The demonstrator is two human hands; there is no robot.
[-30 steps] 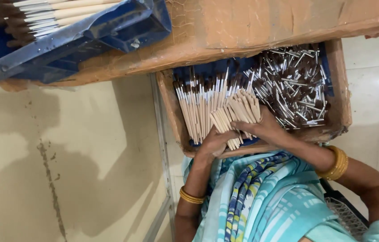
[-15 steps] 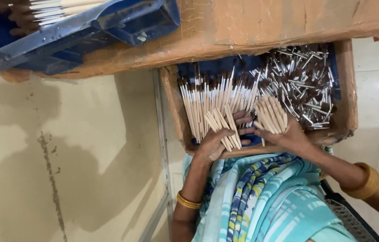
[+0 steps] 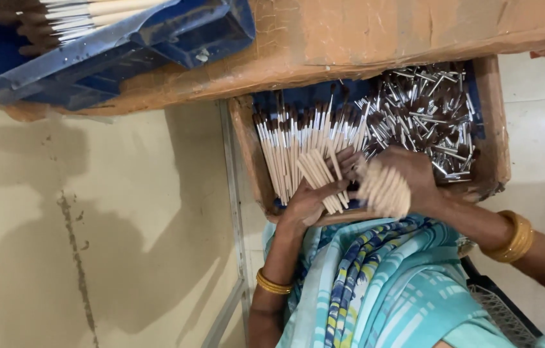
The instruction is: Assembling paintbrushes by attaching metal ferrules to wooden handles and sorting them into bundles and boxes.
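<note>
A wooden box (image 3: 495, 135) on my lap holds pale wooden brushes (image 3: 288, 151) with dark tips on its left side and a heap of loose metal ferrules (image 3: 424, 109) on its right. My left hand (image 3: 305, 203) lies at the box's near edge, fingers closed over a few wooden handles (image 3: 321, 177). My right hand (image 3: 408, 174) grips a thick bundle of wooden handles (image 3: 385, 190), ends pointing toward me, just right of the left hand.
A blue plastic tray (image 3: 156, 45) with more brushes sits on a brown wooden surface (image 3: 382, 32) above the box. A beige wall or floor (image 3: 92, 225) fills the left. Gold bangles ring both wrists; a teal patterned garment covers my lap.
My right hand has shifted from the middle of the box toward its near edge and turned its bundle so the handle ends face me. The left hand stays holding a few handles.
</note>
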